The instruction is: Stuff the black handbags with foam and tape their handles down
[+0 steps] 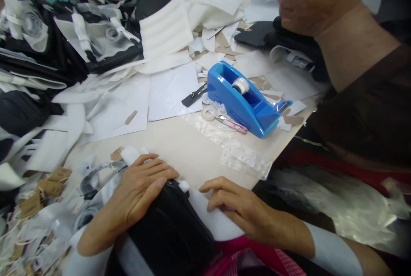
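Note:
A black bag lies at the table's near edge, close to the body. My left hand rests on the bag's upper left side, fingers stretched out over its top edge and the white padding there. To the right of the bag, my right hand hovers at a sheet of white foam, its fingers apart and slightly bent. A small white piece sticks out near the bag's zipped top corner, between the two hands.
A blue tape dispenser stands at the centre right, with pink-handled scissors beside it. Another person's hand is at the upper right. Wrapped black bags and white foam sheets fill the back left; brown tags lie at left.

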The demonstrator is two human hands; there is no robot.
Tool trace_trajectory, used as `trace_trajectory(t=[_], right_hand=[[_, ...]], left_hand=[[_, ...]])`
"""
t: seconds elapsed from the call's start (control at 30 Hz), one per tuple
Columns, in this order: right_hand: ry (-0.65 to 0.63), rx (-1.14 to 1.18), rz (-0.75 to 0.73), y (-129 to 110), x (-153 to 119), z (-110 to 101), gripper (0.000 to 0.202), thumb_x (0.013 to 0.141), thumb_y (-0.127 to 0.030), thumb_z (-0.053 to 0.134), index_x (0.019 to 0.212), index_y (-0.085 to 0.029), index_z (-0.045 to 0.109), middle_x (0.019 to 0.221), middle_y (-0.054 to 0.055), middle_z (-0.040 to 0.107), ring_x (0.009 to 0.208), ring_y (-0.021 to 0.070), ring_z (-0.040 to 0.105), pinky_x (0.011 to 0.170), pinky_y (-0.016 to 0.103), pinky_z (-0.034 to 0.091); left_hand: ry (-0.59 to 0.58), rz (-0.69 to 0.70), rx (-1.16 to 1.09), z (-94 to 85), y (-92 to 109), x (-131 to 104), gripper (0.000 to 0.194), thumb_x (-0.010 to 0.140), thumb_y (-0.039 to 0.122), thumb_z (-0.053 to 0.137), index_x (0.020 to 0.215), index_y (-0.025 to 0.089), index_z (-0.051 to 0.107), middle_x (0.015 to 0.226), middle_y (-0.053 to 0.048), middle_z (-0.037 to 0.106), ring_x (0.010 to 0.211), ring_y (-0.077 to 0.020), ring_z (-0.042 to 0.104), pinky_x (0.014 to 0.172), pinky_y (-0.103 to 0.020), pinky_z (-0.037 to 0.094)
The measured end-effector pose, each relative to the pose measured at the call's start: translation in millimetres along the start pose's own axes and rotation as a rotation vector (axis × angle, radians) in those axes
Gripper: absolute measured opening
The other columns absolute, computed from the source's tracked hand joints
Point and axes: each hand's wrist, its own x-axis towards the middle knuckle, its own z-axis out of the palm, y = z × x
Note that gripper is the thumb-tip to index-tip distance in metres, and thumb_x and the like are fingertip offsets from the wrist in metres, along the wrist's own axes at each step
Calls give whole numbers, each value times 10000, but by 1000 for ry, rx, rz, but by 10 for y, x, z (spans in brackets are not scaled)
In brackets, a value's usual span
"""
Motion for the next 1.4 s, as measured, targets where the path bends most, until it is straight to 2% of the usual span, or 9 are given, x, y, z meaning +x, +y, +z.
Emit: trace_trajectory(t=[0.17,0.33,0.47,0.57,0.77,0.87,1.0,1.2,1.4], right_hand=[[196,149,-56,62,143,204,262,751,63,508,848,-155,616,961,60,629,915,135,610,820,236,476],[239,134,240,21,349,303,153,674,-29,587,668,-171,529,654,-39,521,586,82,478,528,185,352],[252,-54,345,-51,539,360,187,663,-93,604,580,-174,458,523,-67,423,489,61,367,466,195,237],[258,-131,307,-99,556,381,183,713,-136,623,607,-174,478,540,-63,438,501,62,374,484,199,242],[252,-10,177,-95,476,366,123,780,-116,582,682,-173,536,574,-63,470,527,60,429,531,178,313],[102,-99,145,-64,587,309,202,777,-98,549,590,-157,497,540,-69,393,503,48,357,499,185,252],[-82,-107,196,-19,748,258,198,769,-102,543,575,-142,529,550,-62,426,529,55,361,509,184,259],[138,125,267,-3,703,391,247,816,-139,547,570,-148,518,561,-58,385,554,68,380,508,181,285],[-36,86,258,-198,384,167,236,917,-137,459,964,-196,683,892,23,594,840,139,567,772,252,461]], left_hand=[[15,26,8,4,-3,-53,392,960,241,267,1132,222,619,1162,-21,688,1090,-194,607,1085,-386,284],[16,22,-19,20,14,-75,394,955,255,262,1161,216,596,1177,-40,675,1102,-197,593,1101,-403,266],[33,38,-24,13,43,-67,388,951,252,260,1153,189,585,1132,-60,679,1060,-204,605,1092,-428,271],[51,35,-15,10,53,-74,376,953,250,268,1133,182,591,1085,-62,684,1023,-206,611,1080,-434,279],[80,24,-17,43,51,-89,346,964,250,292,1092,191,607,1035,-54,683,979,-205,598,1062,-441,265],[77,21,-25,61,56,-77,349,972,265,289,1092,194,609,1019,-58,676,958,-209,593,1046,-452,266],[82,17,-6,66,77,-65,321,975,304,336,1139,199,591,994,-64,668,954,-223,583,1024,-454,278],[83,-6,-2,87,86,-52,284,943,426,468,1042,204,613,905,-45,644,888,-212,574,971,-422,327],[28,-47,119,163,97,23,315,975,432,407,950,216,635,876,-38,642,902,-215,585,944,-424,333]])
